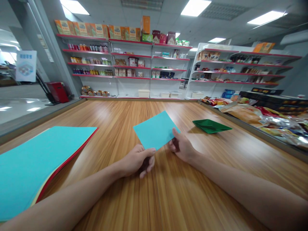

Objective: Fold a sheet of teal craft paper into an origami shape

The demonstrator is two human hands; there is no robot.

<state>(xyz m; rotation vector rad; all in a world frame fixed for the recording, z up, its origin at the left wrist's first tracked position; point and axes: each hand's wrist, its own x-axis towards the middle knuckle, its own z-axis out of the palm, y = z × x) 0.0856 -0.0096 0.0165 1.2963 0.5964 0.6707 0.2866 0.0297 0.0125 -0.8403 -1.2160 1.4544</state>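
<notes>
A light-blue piece of paper (156, 130), four-sided and flat, is held up above the wooden table between my two hands. My left hand (141, 160) pinches its near corner, thumb on top and fingers curled beneath. At the right corner my right hand (181, 146) grips the sheet between thumb and curled fingers. Whether the paper is folded or a single layer, I cannot tell. Farther right on the table lies a folded green paper shape (211, 126), pointed at both ends, touched by neither hand.
A stack of coloured sheets (48, 157), light blue on top with cream and red edges below, lies at the left. Packaged snacks (255, 115) crowd beyond the table's right edge. Stocked shelves (130, 67) stand behind the wooden table (115, 128). A red box (57, 91) is on the floor.
</notes>
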